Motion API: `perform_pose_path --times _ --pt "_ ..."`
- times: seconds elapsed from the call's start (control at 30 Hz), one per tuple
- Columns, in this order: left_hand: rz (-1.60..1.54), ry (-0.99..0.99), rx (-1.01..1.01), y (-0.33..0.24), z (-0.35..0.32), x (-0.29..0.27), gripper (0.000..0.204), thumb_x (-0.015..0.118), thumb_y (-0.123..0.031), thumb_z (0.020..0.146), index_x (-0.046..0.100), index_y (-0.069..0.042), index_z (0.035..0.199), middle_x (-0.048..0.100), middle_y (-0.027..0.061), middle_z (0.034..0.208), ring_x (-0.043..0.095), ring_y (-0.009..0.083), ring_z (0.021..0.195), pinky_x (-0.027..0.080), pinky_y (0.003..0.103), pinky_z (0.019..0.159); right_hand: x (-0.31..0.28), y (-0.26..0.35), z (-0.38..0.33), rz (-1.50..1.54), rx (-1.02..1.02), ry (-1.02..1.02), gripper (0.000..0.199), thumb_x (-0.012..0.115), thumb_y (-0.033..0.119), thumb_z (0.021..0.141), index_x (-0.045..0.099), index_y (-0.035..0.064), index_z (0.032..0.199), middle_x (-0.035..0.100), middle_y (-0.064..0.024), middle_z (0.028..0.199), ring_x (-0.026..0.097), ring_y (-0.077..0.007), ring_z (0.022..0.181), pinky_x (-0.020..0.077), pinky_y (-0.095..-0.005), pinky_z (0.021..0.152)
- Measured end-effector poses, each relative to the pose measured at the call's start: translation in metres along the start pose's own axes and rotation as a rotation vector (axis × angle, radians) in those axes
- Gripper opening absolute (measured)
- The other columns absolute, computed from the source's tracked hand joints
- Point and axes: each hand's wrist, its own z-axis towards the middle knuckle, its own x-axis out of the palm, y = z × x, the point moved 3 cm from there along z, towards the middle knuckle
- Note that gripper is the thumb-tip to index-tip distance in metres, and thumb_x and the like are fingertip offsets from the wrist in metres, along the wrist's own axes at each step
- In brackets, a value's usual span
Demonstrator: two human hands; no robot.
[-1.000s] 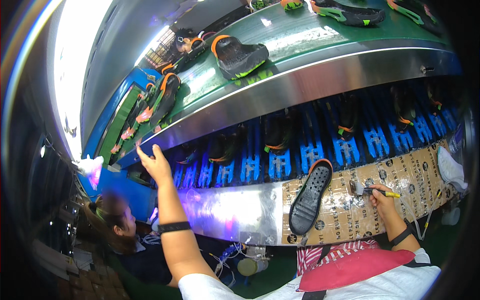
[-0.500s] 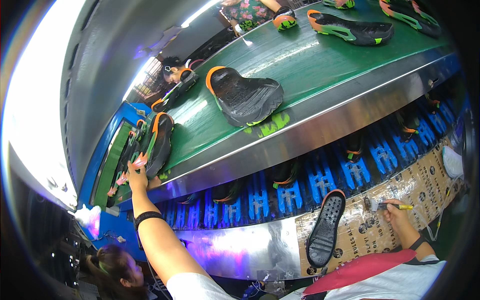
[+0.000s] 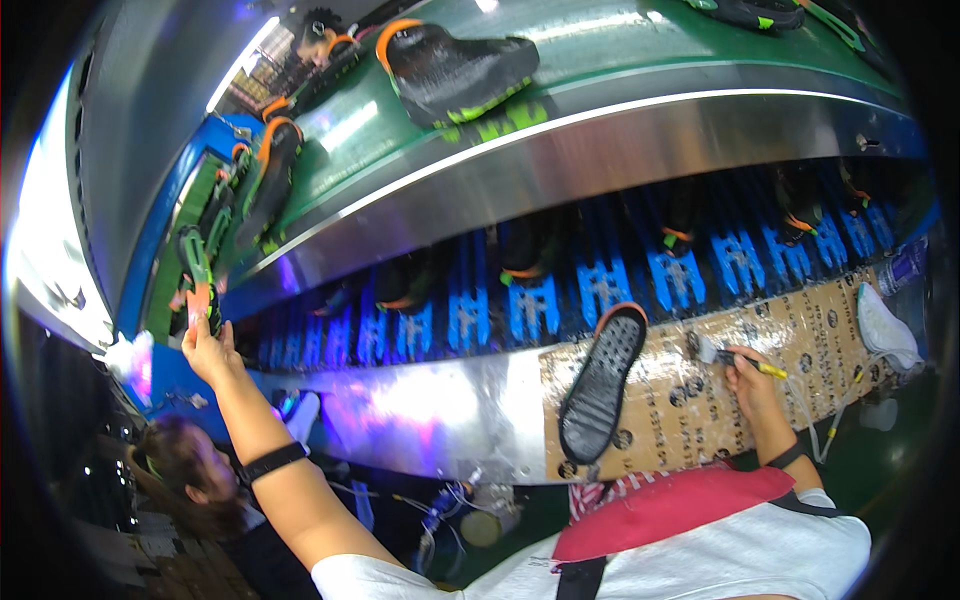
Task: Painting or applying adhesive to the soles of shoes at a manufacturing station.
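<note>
At the far left, my left hand (image 3: 210,352) is closed on the orange-pink end of a shoe sole (image 3: 196,262) with green and black sides, at the end of the green belt. My right hand (image 3: 750,384) grips a paintbrush (image 3: 738,360) with a dark and yellow handle, its bristles over the cardboard. To the left of the brush lies a black outsole (image 3: 603,385) with an orange rim and small holes in its upper half. It rests on the cardboard-covered ledge (image 3: 690,430), apart from both hands.
Several soles, one a large black sole (image 3: 450,75), ride on the green conveyor belt (image 3: 600,45). Below its metal side runs a row of blue racks (image 3: 535,308) bearing more soles. A white mask-like object (image 3: 887,328) lies at the right. Another person (image 3: 190,465) is at the lower left.
My view has tilted downward. My left hand has drawn a sole away from the others at the belt's end. The brush stays in my right hand, and the outsole remains on the cardboard.
</note>
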Motion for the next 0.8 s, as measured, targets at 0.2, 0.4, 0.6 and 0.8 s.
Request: perform_pose_path --times 0.2,0.4,0.6,0.8 --pt "0.052 -0.120 0.103 0.015 -0.180 -0.060 0.029 0.061 -0.018 0.083 0.045 0.000 0.098 0.054 0.0086 0.096 0.055 0.0196 0.083 0.048 0.034 0.077 -0.007 -0.001 -0.005 -0.007 0.006 0.025 0.022 0.056 0.010 0.084 0.054 -0.0005 0.102 0.053 -0.0050 0.066 0.045 -0.0103 0.054 0.0335 -0.0217 0.048" --pt "0.336 -0.037 -0.054 0.067 -0.365 -0.089 0.021 0.059 -0.011 0.083 0.044 0.001 0.091 0.054 0.0183 0.106 0.054 0.0174 0.088 0.042 0.030 0.084 -0.007 0.000 -0.009 -0.001 0.030 0.055 0.022 0.058 0.010 0.082 0.056 -0.0005 0.102 0.054 -0.0045 0.066 0.046 -0.0095 0.054 0.0343 -0.0205 0.047" --pt "0.858 0.558 -0.079 0.127 -0.453 -0.120 0.026 0.064 -0.007 0.074 0.041 -0.002 0.086 0.028 0.0284 0.131 0.031 0.0368 0.124 0.024 0.043 0.100 -0.012 -0.001 -0.008 -0.043 0.020 0.090 0.023 0.060 0.012 0.082 0.058 0.0002 0.101 0.057 -0.0035 0.067 0.048 -0.0075 0.054 0.0371 -0.0182 0.048" --pt "0.731 0.488 0.094 0.084 -0.479 -0.101 0.057 0.062 -0.014 0.075 0.034 0.004 0.122 0.033 0.0277 0.127 0.030 0.0357 0.122 0.019 0.041 0.103 -0.019 -0.005 -0.009 -0.092 0.019 0.073 0.022 0.058 0.010 0.082 0.056 -0.0004 0.102 0.056 -0.0049 0.069 0.047 -0.0086 0.055 0.0361 -0.0189 0.047"
